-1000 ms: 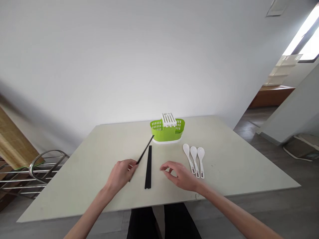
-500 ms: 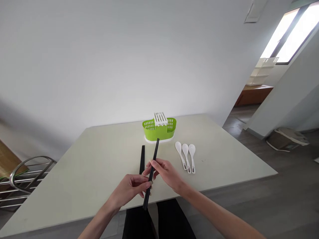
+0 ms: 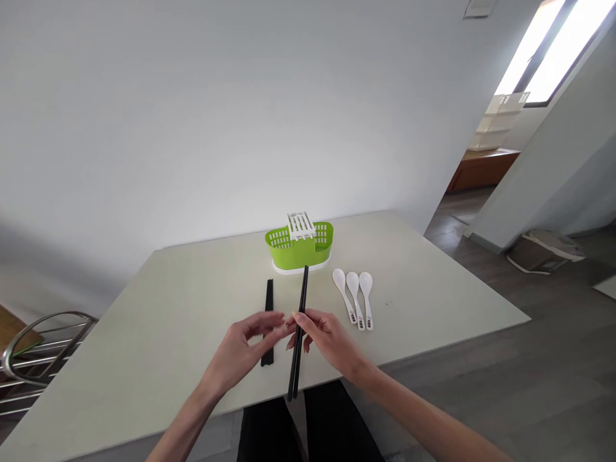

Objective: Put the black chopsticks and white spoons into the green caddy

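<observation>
A pair of black chopsticks (image 3: 294,369) is pinched in my right hand (image 3: 328,337), tips pointing toward the back of the table, thick ends over its front edge. My left hand (image 3: 245,346) is just left of them, thumb and fingers apart, fingertips close to the pair and to my right fingers; whether they touch is unclear. Below my left hand more black chopsticks (image 3: 268,357) lie together on the table, partly hidden by my fingers. Beyond the hands stands a green cutlery basket (image 3: 302,256) with a white slotted top (image 3: 301,226) and a white base.
Three white spoons (image 3: 366,296) lie side by side to the right, bowls toward the back. The pale table (image 3: 192,289) meets a wall behind. A metal-framed stool (image 3: 48,346) stands at the left, and a grey-brown bin (image 3: 546,250) is on the floor at the right.
My left hand has let go of the held chopsticks and shifted slightly left and up, fingers opening. My right hand keeps the pair, now more upright. The view has shifted slightly.
</observation>
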The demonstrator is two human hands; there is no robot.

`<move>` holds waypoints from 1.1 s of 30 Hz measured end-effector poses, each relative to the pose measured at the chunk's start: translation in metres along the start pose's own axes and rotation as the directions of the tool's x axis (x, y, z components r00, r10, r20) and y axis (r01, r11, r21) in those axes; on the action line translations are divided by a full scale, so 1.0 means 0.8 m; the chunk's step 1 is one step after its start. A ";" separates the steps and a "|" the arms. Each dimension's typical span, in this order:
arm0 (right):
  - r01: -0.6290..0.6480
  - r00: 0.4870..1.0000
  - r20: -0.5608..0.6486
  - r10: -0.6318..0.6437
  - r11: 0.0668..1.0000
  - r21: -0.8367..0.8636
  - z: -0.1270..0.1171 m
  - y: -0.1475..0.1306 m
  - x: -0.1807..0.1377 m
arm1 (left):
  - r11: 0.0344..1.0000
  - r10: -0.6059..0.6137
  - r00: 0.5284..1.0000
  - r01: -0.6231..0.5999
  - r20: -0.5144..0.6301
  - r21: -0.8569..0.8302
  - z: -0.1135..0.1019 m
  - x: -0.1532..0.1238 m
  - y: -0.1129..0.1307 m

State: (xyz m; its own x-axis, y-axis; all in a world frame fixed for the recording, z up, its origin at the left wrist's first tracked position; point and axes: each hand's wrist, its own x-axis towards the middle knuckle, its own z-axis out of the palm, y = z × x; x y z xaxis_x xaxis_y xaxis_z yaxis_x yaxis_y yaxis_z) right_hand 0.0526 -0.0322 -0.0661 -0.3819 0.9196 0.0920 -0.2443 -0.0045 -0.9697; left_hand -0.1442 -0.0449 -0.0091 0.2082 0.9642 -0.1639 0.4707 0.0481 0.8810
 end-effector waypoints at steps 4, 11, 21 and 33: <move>-0.016 0.999 0.041 0.016 1.000 0.002 0.002 0.015 0.000 | 0.993 0.104 0.993 -0.100 -0.057 0.060 0.003 0.020 0.029; -0.037 0.994 0.104 0.037 0.999 -0.006 -0.010 0.022 0.011 | 0.996 -0.001 0.997 0.009 0.080 -0.091 0.028 0.050 0.036; -0.080 0.986 0.112 0.124 0.939 -0.334 -0.064 0.078 -0.021 | 0.842 0.339 0.628 -0.535 -0.701 -0.072 -0.103 0.183 0.117; -0.028 0.995 0.081 0.063 0.926 -0.377 -0.060 0.095 -0.015 | 0.942 0.223 0.812 -0.321 -0.540 -0.093 -0.080 0.353 0.059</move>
State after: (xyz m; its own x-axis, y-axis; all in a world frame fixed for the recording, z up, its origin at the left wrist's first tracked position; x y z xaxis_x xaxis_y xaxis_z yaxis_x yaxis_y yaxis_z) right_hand 0.0812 -0.0251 -0.1520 -0.4679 0.8824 0.0486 0.1207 0.1183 -0.9856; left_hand -0.1176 0.2464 0.0147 -0.1890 0.9340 0.3032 0.2969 -0.2400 0.9243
